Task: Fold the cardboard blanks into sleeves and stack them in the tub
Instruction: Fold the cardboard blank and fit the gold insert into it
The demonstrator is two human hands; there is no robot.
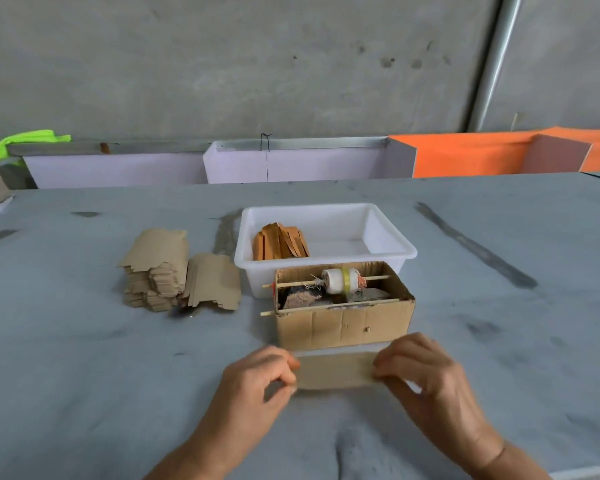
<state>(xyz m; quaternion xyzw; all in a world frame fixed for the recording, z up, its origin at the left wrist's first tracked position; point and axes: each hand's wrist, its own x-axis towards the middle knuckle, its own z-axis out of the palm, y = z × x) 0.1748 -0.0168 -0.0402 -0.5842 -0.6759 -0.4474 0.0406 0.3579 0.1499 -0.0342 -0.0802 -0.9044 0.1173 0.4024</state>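
While both hands work at the near edge of the grey table (84, 341), a flat strip of brown cardboard blank (336, 370) is stretched between them, the left hand (257, 379) pinching its left end with curled fingers and thumb, the right hand (426, 372) pinching its right end the same way. Just beyond it stands an open cardboard box (343, 327) with a tape roll (340, 280) on a stick across its top. Behind that sits the white plastic tub (388, 247), holding a few folded sleeves (279, 242) leaning in its left corner. To the left lies a stack of unfolded blanks (156, 271). The likely risk is a crooked fold if one pinch slips, or the leaning sleeves toppling when another is added, since nothing braces them.
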